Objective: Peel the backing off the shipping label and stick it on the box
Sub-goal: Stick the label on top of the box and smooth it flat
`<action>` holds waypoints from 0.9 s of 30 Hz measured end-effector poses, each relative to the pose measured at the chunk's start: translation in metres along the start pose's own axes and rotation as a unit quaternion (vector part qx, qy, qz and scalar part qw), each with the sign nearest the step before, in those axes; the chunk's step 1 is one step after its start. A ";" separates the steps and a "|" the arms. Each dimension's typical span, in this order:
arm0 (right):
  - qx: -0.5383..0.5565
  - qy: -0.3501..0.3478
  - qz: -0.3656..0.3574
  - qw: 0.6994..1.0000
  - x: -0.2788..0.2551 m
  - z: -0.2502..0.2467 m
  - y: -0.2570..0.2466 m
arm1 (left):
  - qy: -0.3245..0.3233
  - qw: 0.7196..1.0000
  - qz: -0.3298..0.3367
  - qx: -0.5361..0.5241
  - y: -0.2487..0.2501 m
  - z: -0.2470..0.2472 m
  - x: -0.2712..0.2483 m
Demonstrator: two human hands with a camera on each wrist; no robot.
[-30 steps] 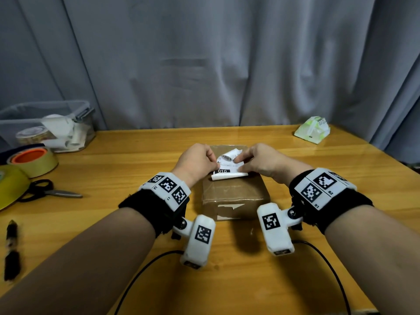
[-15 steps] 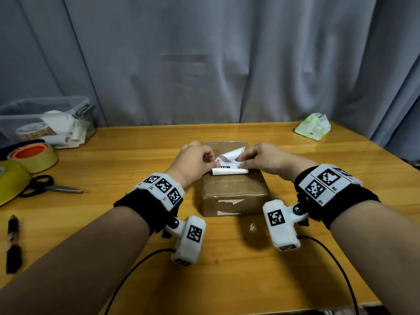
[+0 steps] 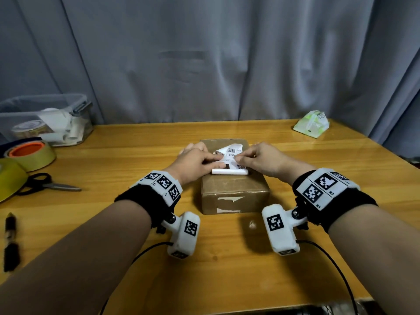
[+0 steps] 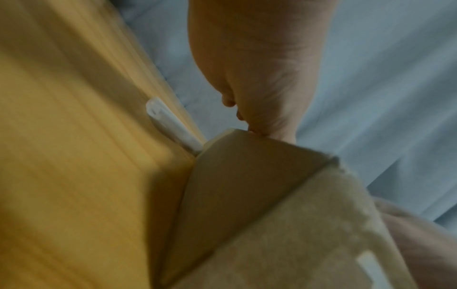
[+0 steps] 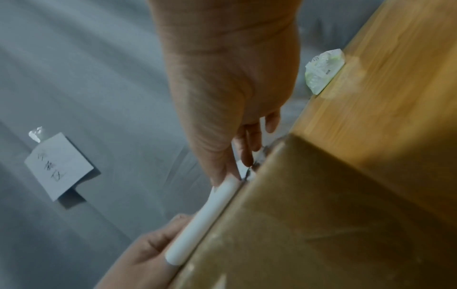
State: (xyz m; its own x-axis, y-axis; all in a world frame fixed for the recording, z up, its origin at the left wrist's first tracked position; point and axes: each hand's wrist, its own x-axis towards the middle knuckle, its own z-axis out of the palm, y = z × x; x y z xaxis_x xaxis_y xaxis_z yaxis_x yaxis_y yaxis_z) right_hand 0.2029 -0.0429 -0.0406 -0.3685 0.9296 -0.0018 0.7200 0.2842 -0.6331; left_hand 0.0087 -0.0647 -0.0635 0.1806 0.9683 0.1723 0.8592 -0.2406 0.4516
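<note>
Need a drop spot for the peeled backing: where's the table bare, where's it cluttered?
Bare wood shows between the brown cardboard box and the green-white tissue pack, and along the wooden table behind the box. Crowded: the left edge, with the clear plastic bin, yellow tape roll, black-handled scissors and black marker.

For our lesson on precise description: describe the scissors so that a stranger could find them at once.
Start at the wooden table and look to its left side, near the yellow tape roll with an orange core. Just in front of it lie the black-handled scissors, the only thing there with metal blades.
</note>
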 end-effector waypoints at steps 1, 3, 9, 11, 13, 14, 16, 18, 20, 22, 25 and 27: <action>-0.042 -0.004 -0.020 0.999 0.001 0.002 0.000 | 0.002 1.000 -0.008 0.013 0.001 -0.001 -0.001; -0.077 -0.031 -0.066 0.994 0.000 0.007 0.000 | -0.005 0.999 -0.002 0.039 0.004 -0.001 -0.003; -0.007 -0.091 -0.081 0.993 -0.008 0.001 0.013 | -0.047 0.997 -0.006 0.068 -0.004 -0.007 -0.015; 0.002 -0.088 -0.056 0.995 -0.011 -0.006 0.020 | -0.058 0.995 -0.010 0.084 -0.007 -0.008 -0.018; -0.025 -0.089 -0.042 0.995 -0.011 -0.007 0.019 | -0.059 0.993 -0.011 0.101 -0.006 -0.007 -0.020; -0.048 -0.097 -0.039 0.993 -0.011 -0.006 0.016 | -0.058 0.993 -0.014 0.105 -0.005 -0.006 -0.020; -0.101 -0.121 -0.046 0.987 -0.012 -0.002 0.010 | -0.063 0.993 -0.027 0.093 -0.004 -0.004 -0.020; -0.122 -0.127 -0.056 0.983 -0.016 0.003 0.004 | -0.074 0.995 -0.046 0.056 -0.005 -0.002 -0.022; -0.119 -0.120 -0.065 0.984 -0.021 0.005 0.002 | -0.074 0.995 -0.059 0.014 -0.008 0.000 -0.023; -0.115 -0.113 -0.073 0.984 -0.028 0.006 0.000 | -0.071 0.995 -0.063 -0.016 -0.010 0.003 -0.022; -0.092 -0.116 -0.083 0.986 -0.039 0.005 -0.002 | -0.091 0.993 -0.073 -0.023 -0.011 0.006 -0.021; -0.086 -0.130 -0.094 0.983 -0.046 0.004 -0.004 | -0.098 0.992 -0.079 -0.025 -0.011 0.009 -0.021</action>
State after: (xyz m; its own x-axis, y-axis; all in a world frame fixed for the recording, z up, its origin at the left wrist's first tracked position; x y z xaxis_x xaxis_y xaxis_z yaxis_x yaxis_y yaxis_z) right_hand 0.2151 -0.0875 -0.0411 -0.6263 0.7719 -0.1092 0.7056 0.5018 -0.5003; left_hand -0.0005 -0.0821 -0.0802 0.1403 0.9872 -0.0757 0.8597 -0.0835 0.5039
